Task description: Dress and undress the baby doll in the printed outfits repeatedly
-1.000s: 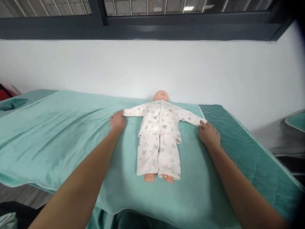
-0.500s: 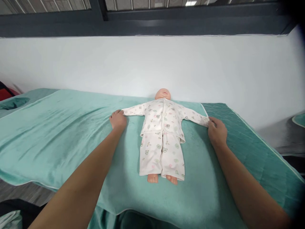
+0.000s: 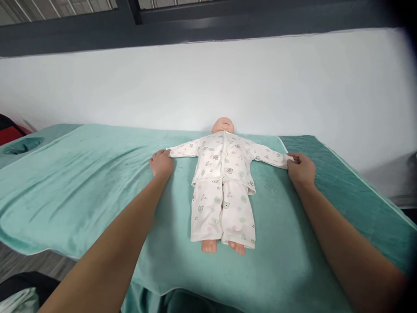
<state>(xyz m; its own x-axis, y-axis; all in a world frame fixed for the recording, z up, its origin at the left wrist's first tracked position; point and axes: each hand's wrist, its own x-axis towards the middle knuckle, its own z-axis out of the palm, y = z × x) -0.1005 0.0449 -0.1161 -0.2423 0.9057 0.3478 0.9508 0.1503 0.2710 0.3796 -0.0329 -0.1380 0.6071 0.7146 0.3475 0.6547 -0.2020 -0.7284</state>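
A baby doll (image 3: 223,126) lies on its back on a teal towel (image 3: 81,182), arms spread wide. It wears a white printed pajama top (image 3: 224,163) and matching pants (image 3: 223,213), and its bare feet point toward me. My left hand (image 3: 161,163) is curled at the end of the doll's left-side sleeve, fingers closed on the cuff. My right hand (image 3: 301,168) pinches the end of the other sleeve at the towel's right edge.
The towel covers a darker quilted teal table pad (image 3: 352,195) that shows at the right. A white wall (image 3: 208,82) runs right behind the doll's head, under a dark window frame (image 3: 195,21). A red and black object (image 3: 8,130) sits far left.
My right hand has drawn the sleeve end outward to the right, and the arm lies straighter. The left hand has stayed at its cuff. The view has tilted down slightly.
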